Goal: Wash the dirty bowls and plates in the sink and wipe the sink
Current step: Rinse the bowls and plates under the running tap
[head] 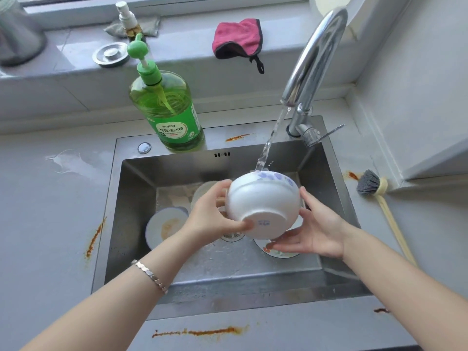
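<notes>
White bowl (pixel 262 206), head view: held over the sink (pixel 177 173) at about 1 o'clock of the basin, tipped so its base faces the camera and its mouth faces away. The water stream (pixel 271 138) from the faucet (pixel 314 59) strikes its far rim at 12 o'clock. Left hand (pixel 210 211) grasps the bowl from 9 o'clock, thumb on the foot ring and fingers curled round the far side. Right hand (pixel 314 234) cups it from 4 o'clock with fingers nearly straight beneath, supporting rather than clenching. Judged step: rinsing bowl 1. At least 3 more pieces wait below: a stained plate (pixel 164 228) at 9 o'clock, a pale dish (pixel 205 191) behind the left hand, and a patterned plate (pixel 281 254) under the right fingers. Risks: wet glaze plus an unclenched right hand could let the bowl slip onto the crockery beneath and chip it; water hitting the curved wall could spray past the rim onto the counter (pixel 50 224), which carries orange stains (pixel 200 331). Room: the faucet neck crowds 1 o'clock and the soap bottle (pixel 172 112) stands on the rim at 11 o'clock; open basin floor lies toward 6 o'clock. The pink cloth (pixel 238 38) lies on the sill at 12 o'clock and the brush (pixel 372 184) on the counter at 3 o'clock, both well apart from the hands.
</notes>
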Action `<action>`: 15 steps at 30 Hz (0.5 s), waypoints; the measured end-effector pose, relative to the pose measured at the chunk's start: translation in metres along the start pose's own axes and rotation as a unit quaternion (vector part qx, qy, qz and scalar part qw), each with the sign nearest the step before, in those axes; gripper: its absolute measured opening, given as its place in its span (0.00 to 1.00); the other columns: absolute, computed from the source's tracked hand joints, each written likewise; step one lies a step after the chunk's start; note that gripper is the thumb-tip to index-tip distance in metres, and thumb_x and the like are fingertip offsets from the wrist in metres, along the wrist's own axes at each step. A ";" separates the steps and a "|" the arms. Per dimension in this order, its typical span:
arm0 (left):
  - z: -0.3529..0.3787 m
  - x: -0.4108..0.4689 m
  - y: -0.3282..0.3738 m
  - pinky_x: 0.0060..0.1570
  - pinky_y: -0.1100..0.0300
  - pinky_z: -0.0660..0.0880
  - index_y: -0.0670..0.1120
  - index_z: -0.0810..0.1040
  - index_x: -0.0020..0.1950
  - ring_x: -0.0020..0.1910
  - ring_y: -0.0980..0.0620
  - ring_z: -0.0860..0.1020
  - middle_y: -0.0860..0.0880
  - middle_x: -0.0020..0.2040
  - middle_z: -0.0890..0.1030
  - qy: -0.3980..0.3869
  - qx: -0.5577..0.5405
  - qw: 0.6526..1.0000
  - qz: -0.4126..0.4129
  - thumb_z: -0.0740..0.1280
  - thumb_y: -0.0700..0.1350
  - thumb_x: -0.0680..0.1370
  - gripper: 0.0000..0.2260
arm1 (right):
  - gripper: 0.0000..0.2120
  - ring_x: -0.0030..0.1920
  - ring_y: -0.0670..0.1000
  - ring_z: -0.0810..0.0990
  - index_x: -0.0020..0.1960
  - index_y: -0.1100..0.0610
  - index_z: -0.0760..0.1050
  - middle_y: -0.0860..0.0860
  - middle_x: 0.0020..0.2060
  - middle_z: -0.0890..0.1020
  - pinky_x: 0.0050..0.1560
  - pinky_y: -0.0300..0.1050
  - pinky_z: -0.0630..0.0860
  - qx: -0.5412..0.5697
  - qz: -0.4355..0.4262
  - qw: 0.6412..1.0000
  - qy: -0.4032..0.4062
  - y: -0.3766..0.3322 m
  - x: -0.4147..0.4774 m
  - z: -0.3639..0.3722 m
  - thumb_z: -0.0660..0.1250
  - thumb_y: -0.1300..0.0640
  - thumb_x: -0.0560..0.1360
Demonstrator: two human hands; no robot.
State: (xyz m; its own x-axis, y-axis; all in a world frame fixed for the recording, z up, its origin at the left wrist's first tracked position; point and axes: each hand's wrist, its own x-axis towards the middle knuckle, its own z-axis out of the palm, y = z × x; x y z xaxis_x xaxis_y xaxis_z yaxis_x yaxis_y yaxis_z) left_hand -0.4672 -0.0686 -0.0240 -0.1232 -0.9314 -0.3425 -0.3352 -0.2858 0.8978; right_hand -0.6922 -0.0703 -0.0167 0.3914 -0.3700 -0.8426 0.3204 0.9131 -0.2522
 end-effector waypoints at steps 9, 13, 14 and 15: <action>-0.017 -0.020 -0.015 0.50 0.56 0.79 0.63 0.65 0.66 0.57 0.49 0.80 0.54 0.64 0.75 -0.096 -0.265 0.956 -0.080 0.74 0.46 0.68 0.31 | 0.22 0.47 0.60 0.78 0.65 0.49 0.64 0.57 0.56 0.73 0.43 0.52 0.81 -0.099 -0.191 0.976 0.033 0.019 0.016 0.027 0.63 0.56 0.73; -0.009 -0.012 -0.009 0.49 0.54 0.78 0.52 0.70 0.67 0.54 0.48 0.80 0.51 0.61 0.77 -0.023 -0.300 0.941 -0.153 0.55 0.50 0.82 0.14 | 0.28 0.52 0.53 0.78 0.64 0.54 0.68 0.56 0.58 0.77 0.41 0.40 0.79 -0.109 -0.258 0.960 -0.007 0.031 0.027 0.027 0.62 0.60 0.63; -0.007 -0.011 -0.007 0.48 0.54 0.77 0.52 0.72 0.64 0.54 0.48 0.79 0.52 0.59 0.79 -0.005 -0.283 0.950 -0.134 0.54 0.46 0.83 0.13 | 0.29 0.52 0.52 0.78 0.65 0.53 0.68 0.55 0.57 0.78 0.43 0.40 0.80 -0.073 -0.256 0.963 -0.032 0.033 0.029 0.025 0.61 0.62 0.64; -0.006 -0.010 -0.005 0.48 0.55 0.77 0.53 0.74 0.60 0.53 0.49 0.78 0.54 0.56 0.79 0.007 -0.274 0.955 -0.114 0.54 0.43 0.83 0.12 | 0.30 0.52 0.53 0.79 0.66 0.52 0.68 0.55 0.57 0.78 0.46 0.42 0.80 -0.037 -0.250 0.966 -0.057 0.034 0.029 0.023 0.61 0.63 0.64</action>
State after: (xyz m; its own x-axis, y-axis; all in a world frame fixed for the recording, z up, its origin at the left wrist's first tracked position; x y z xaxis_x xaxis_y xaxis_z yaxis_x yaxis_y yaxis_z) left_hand -0.4590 -0.0587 -0.0234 -0.0918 -0.8326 -0.5461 0.1875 -0.5531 0.8117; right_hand -0.6498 -0.0537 -0.0389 0.2985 -0.7803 -0.5495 0.4323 0.6239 -0.6511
